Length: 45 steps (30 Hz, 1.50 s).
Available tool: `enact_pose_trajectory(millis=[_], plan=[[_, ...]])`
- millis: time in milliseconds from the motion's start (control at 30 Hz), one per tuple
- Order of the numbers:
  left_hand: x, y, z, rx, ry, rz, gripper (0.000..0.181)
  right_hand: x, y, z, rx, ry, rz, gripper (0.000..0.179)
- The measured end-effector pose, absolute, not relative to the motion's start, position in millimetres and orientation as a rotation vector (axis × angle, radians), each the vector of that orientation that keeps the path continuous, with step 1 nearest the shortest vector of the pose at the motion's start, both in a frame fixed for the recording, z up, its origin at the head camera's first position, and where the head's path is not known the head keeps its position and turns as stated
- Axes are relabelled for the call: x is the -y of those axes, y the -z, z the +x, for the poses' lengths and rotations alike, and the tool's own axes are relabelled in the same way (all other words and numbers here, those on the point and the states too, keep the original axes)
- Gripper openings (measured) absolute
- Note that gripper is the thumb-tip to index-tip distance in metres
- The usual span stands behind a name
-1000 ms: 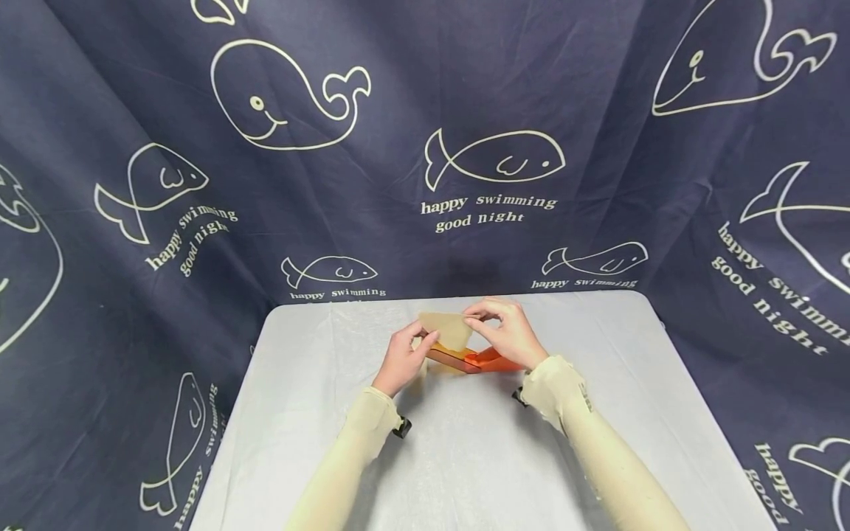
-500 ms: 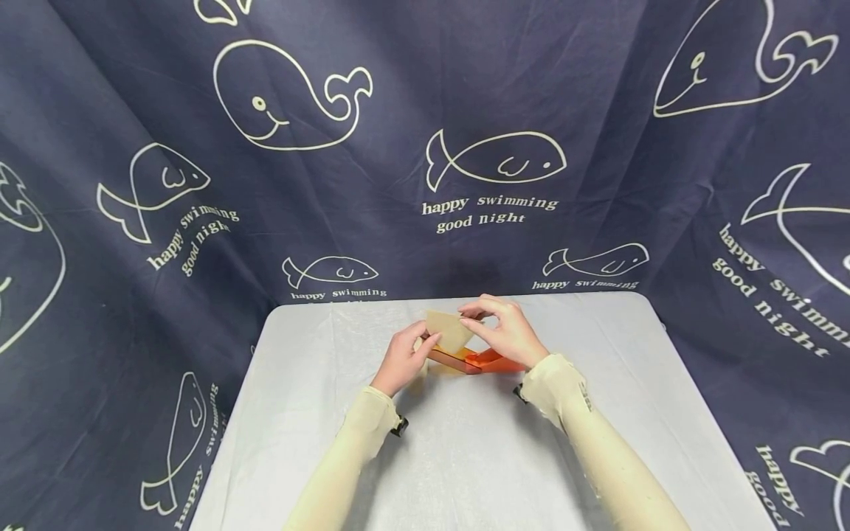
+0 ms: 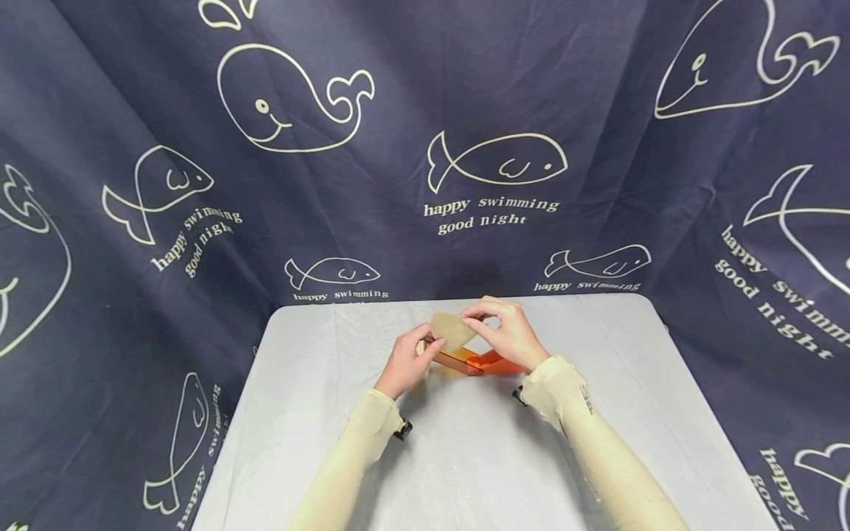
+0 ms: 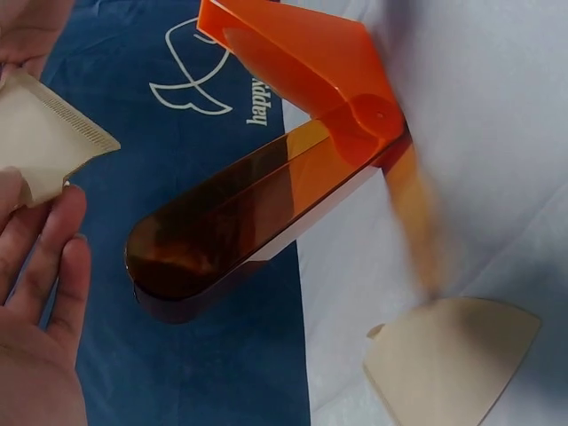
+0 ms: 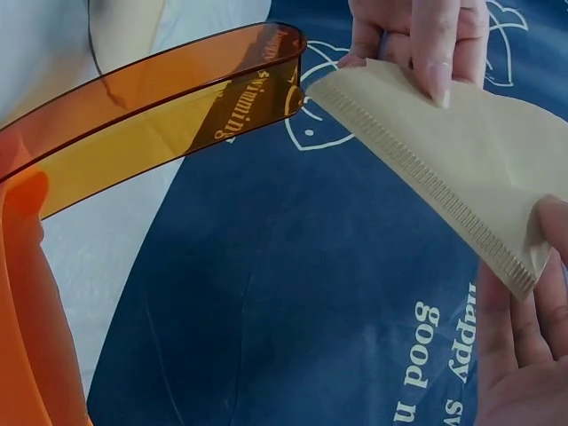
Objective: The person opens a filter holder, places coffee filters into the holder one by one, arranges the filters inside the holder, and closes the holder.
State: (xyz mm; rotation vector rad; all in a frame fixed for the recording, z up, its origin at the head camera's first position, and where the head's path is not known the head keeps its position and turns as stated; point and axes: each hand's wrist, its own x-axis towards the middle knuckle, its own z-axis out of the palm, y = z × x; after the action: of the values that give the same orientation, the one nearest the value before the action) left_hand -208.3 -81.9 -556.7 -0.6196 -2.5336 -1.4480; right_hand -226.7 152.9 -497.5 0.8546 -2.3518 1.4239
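Observation:
A beige paper coffee filter with a crimped edge [image 3: 451, 333] is raised between both hands. My left hand [image 3: 406, 360] pinches its near left side between thumb and fingers. With thumb and fingertips, my right hand [image 3: 510, 335] holds the upper right corner. In the right wrist view, the filter [image 5: 444, 155] spreads flat, its crimped seam slanting down. Just below the hands stands an orange plastic holder [image 4: 311, 44], joined at a round pivot to a see-through amber cover [image 4: 231, 213] that swings out from it. The right hand partly hides the holder in the head view.
A second coffee filter [image 4: 453, 364] lies flat on the pale-covered table [image 3: 465, 457] near the holder. Behind the table hangs a dark blue curtain [image 3: 398, 184] printed with whales and fish, which also closes in both sides.
The filter between the hands has turned and tilted, shifting slightly right, and its outline looks more rounded. Both hands keep nearly the same place; the orange holder stays put.

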Motion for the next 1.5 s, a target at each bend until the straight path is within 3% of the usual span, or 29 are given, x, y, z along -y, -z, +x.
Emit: enact_pose_trajectory(millis=[633,867,1067,1233,1367,1500], plan=[[92.1,555.2,-209.4,2.504,1.307,-0.699,0.011,-150.9,500.5,-227.7,2.363,-1.464,0.820,0.023],[88.4,552.7,-208.2,2.558,1.236,-0.696,0.008,-150.0,497.6,-228.7,2.348,-1.468,0.811,0.016],[77.8,543.4,-211.6,2.509,1.397,-0.625,0.017,-150.9,497.5,-225.4,2.356,-1.512,0.701,0.014],[71.0,535.8,-215.3,2.469,1.404,-0.629,0.014,-152.6,499.2,-223.6,2.380,-1.551,0.653,0.011],[69.1,533.8,-217.3,2.486,1.314,-0.663,0.012,-158.6,487.5,-213.4,2.335,-1.613,0.620,0.016],[66.1,535.7,-220.8,2.478,1.205,-0.749,0.012,-181.8,505.9,-213.6,2.178,-1.759,0.484,0.023]])
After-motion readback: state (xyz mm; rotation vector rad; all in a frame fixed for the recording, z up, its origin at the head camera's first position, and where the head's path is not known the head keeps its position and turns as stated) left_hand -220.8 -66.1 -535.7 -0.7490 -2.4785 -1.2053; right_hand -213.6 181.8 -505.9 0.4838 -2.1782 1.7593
